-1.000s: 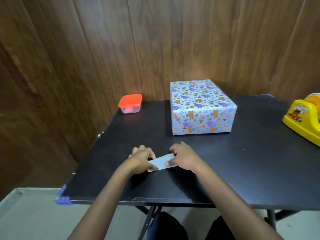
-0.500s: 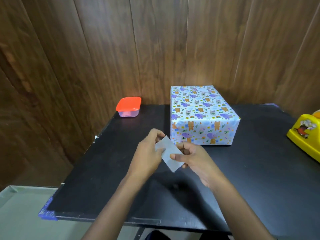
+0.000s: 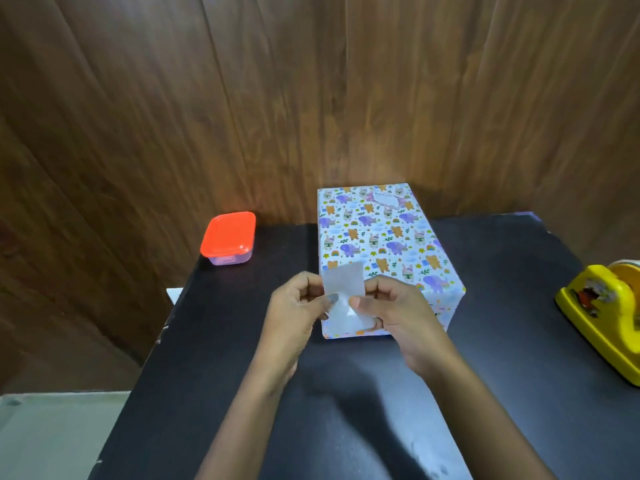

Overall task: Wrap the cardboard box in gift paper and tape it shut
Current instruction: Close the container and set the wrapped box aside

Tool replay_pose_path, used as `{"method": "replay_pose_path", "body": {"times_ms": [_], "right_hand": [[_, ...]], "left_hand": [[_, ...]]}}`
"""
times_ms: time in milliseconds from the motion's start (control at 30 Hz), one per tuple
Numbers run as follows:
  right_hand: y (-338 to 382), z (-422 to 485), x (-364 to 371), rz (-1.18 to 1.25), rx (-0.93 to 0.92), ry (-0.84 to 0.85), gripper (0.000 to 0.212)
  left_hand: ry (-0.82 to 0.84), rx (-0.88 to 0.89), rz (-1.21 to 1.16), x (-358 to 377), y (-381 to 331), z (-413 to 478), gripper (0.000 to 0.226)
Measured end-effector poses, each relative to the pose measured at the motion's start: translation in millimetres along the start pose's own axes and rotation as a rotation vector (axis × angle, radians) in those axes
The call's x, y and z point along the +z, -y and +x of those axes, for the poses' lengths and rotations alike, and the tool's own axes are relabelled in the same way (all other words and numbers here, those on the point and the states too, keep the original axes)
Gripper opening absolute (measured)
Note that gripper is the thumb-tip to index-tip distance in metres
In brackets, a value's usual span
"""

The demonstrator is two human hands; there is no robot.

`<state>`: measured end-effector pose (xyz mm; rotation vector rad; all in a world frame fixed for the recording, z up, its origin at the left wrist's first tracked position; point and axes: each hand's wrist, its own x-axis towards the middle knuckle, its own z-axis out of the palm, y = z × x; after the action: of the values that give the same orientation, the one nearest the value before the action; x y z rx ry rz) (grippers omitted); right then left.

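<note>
Pinching slip (image 3: 344,289) edges, left hand (image 3: 294,315) and right hand (image 3: 398,315) hover near box (image 3: 381,233).

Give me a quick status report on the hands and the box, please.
Left hand and right hand both pinch a white slip above the table. Box wrapped, on the table beyond the hands. Dispenser far right, nothing in the way.

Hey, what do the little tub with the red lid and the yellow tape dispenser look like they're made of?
Tub: probably plastic; see-through purplish base, opaque red lid with a soft sheen. Tape dispenser: likely moulded plastic; smooth glossy yellow shell, rounded edges, a cartoon picture on its side.
</note>
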<state>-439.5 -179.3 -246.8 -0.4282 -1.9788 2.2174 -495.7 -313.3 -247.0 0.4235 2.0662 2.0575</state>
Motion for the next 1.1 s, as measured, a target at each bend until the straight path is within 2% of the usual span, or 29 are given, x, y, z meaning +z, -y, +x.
{"method": "replay_pose_path", "body": {"times_ms": [167, 300, 467, 600, 700, 767, 933, 1100], "right_hand": [[39.3, -10.9, -9.1, 0.087, 0.067, -0.095, 0.025], [63.0, -24.7, -13.2, 0.074, 0.125, -0.137, 0.035], [73.4, -35.7, -21.7, 0.139, 0.132, -0.207, 0.030], [71.2, -40.6, -26.3, 0.127, 0.112, -0.263, 0.002], [65.3, -40.3, -37.2, 0.111, 0.087, -0.344, 0.020], [63.2, -43.3, -49.8, 0.102, 0.092, -0.380, 0.025], [58.0, -50.1, -100.4, 0.059, 0.159, -0.457, 0.016], [50.3, -51.3, -174.0, 0.124, 0.187, -0.469, 0.020]], "left_hand": [[0.084, -0.242, -0.236, 10.2, -35.0, 3.8, 0.029], [0.146, -0.345, -0.317, 16.5, -57.6, 2.6, 0.035], [0.275, -0.290, -0.244, 23.6, -67.8, 3.6, 0.026], [0.356, -0.255, -0.193, 30.0, -67.0, 7.8, 0.029], [0.379, -0.227, -0.116, 45.9, -65.4, 11.5, 0.021], [0.385, -0.187, -0.030, 63.0, -62.0, 11.9, 0.016], [0.407, -0.210, 0.037, 120.3, -53.8, 11.7, 0.021], [0.415, -0.205, 0.132, 192.6, -43.2, 9.1, 0.026]]}}
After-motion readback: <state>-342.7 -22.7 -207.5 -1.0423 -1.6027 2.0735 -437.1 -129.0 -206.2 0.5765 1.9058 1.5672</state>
